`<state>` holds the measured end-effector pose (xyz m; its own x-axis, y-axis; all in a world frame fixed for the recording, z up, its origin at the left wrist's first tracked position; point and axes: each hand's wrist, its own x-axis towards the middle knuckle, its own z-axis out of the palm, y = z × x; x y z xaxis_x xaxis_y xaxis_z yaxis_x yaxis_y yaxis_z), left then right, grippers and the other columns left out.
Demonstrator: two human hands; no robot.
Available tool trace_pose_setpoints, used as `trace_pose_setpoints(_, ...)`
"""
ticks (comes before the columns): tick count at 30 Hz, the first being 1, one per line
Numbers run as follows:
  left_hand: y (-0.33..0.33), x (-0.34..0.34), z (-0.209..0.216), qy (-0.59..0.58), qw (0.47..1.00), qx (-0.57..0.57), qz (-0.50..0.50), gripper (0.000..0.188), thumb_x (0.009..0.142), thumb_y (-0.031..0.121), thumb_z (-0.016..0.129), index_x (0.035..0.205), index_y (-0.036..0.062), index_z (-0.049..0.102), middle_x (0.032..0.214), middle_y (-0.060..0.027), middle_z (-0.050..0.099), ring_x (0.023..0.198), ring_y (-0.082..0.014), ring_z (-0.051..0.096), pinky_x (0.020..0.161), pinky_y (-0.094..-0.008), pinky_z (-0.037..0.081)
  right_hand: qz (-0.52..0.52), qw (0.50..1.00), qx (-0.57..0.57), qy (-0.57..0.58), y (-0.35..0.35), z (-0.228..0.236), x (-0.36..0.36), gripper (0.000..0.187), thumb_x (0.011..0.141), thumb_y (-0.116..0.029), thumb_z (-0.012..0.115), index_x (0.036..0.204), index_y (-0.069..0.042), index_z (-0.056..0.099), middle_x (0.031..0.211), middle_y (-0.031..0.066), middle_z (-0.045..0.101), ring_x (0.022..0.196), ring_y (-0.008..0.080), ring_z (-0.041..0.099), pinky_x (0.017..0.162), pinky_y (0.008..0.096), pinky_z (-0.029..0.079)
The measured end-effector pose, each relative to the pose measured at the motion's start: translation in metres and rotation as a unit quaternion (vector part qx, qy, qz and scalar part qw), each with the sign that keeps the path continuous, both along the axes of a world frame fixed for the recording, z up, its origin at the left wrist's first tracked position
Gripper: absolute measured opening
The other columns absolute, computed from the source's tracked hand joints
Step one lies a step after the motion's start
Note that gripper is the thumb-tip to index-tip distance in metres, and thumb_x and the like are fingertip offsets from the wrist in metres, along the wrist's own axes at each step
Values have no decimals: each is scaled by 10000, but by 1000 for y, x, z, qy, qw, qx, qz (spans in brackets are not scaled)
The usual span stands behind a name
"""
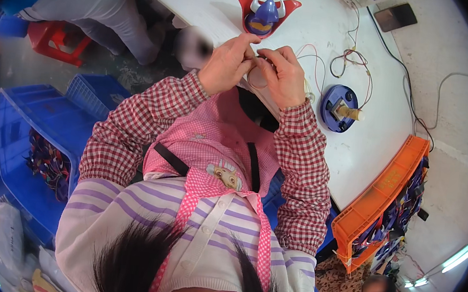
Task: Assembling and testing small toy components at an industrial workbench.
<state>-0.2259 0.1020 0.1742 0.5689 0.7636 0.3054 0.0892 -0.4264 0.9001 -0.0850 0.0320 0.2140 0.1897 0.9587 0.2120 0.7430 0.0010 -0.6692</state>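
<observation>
Over the near edge of the white table, my left hand and my right hand meet with thumbs and fingertips pinched on a thin wire. The wire hangs in a small loop below the fingers, and its ends are hidden between them. Just beyond my hands sits a toy figure part with a purple head, silver horns and a flared red collar. On the table to the right lies a round blue-purple base with a yellowish cylinder part on it. Thin red and pale wires curve between it and my right hand.
Loose cables and a dark phone lie at the far right. An orange crate full of purple parts stands at the right edge. Blue bins, a red stool and a standing person are at left; another person sits lower right.
</observation>
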Motion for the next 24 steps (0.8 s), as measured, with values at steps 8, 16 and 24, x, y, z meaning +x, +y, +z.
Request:
trace_pose_setpoints(8, 1, 1, -3, -8, 998, 56, 14, 382, 739, -28, 604, 1086, 37, 459, 725, -41, 558, 703, -201, 564, 656, -303, 456, 30, 999, -19, 13, 5, -11, 2, 121, 817, -46, 621, 935, -22, 614, 806, 63, 575, 665, 162, 548, 598, 247, 442)
trace_pose_setpoints(16, 7, -1, 1, 17, 1000, 15, -7, 362, 740, -27, 601, 1066, 30, 455, 724, -47, 566, 714, -202, 577, 661, -307, 458, 90, 996, -21, 17, 9, -6, 10, 102, 815, -50, 602, 914, -27, 603, 837, 77, 594, 684, 211, 573, 608, 281, 460)
trace_pose_setpoints(24, 10, -3, 7, 41, 998, -33, -29, 346, 740, -22, 600, 1052, 30, 461, 734, -54, 572, 704, -207, 575, 658, -308, 458, 98, 993, -55, 25, 9, -8, 12, 98, 809, -57, 594, 904, -34, 596, 853, 87, 610, 707, 244, 597, 615, 297, 471)
